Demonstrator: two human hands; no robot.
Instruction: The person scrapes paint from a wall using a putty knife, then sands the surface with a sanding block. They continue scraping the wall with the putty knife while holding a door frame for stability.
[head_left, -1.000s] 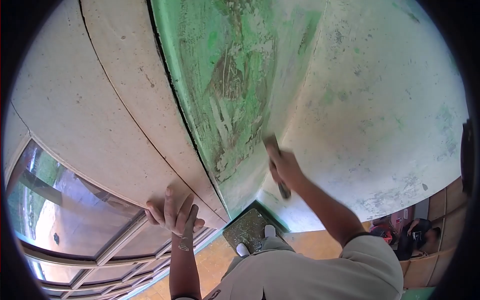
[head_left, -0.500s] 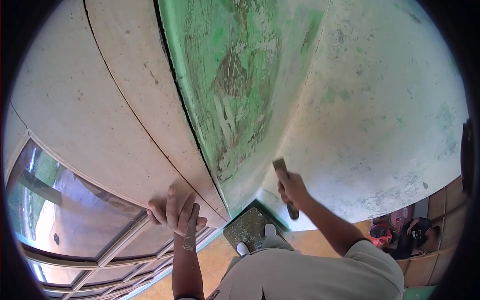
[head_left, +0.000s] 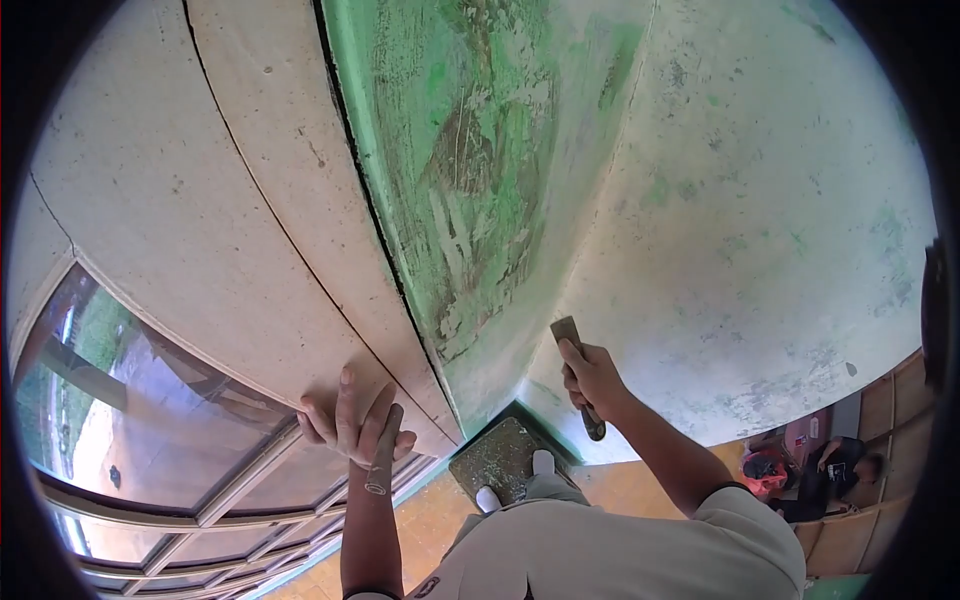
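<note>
The scraper (head_left: pixel 567 333) sticks up out of the right hand (head_left: pixel 592 378), blade at the corner where the flaking green wall (head_left: pixel 470 190) meets the paler one, handle end showing below the fist; that hand is wrapped tight round the handle; the left hand (head_left: pixel 350 420) presses on the pale beam (head_left: pixel 250 230), fingers up, pinching a wooden stick (head_left: pixel 383 455); a window (head_left: pixel 150 400) lies beyond.

At twelve o'clock the wall (head_left: pixel 470 180) is patchy green, streaked with brown and off-white scrape marks. Towards two o'clock the plaster (head_left: pixel 760 220) is chalky white with faint green flecks. The panel (head_left: pixel 200 200) at ten o'clock is cream, crossed by thin dark seams. My scraper (head_left: pixel 567 333) is dull grey-brown with a dark handle. My shirt (head_left: pixel 620 550) is beige, and the floor (head_left: pixel 430 520) at six is orange.
</note>
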